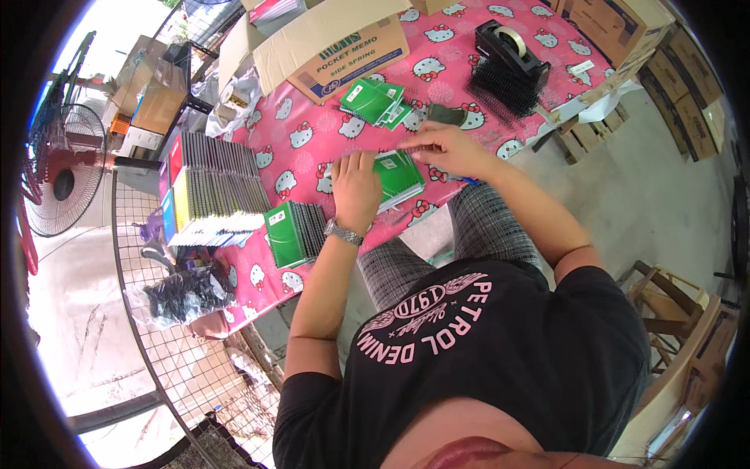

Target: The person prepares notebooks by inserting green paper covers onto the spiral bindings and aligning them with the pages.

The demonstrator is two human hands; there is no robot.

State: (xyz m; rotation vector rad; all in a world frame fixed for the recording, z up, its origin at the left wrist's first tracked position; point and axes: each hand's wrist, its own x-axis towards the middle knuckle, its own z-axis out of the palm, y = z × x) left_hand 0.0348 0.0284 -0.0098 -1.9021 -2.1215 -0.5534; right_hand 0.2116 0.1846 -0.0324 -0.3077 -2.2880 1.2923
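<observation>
A green spiral memo notebook [402, 178] lies in front of me at the table's near edge, apparently on top of others. My left hand [357, 187] has its fingers curled over the notebook's left side. Above its top right corner is my right hand [449, 148], thumb and fingertips pinched together; whatever sits between them is too small to make out. Several green notebooks [371, 102] lie loosely fanned beyond my hands. To the left of my left wrist stands a short row of green notebooks [287, 234], spirals showing.
Tall stacks of spiral notebooks [219, 187] fill the table's left side. An open cardboard box [344, 59] stands at the back. Black plastic spirals [504, 87] lie beside a tape dispenser [512, 51] at the far right. A fan [66, 176] stands left of the pink patterned table [301, 133].
</observation>
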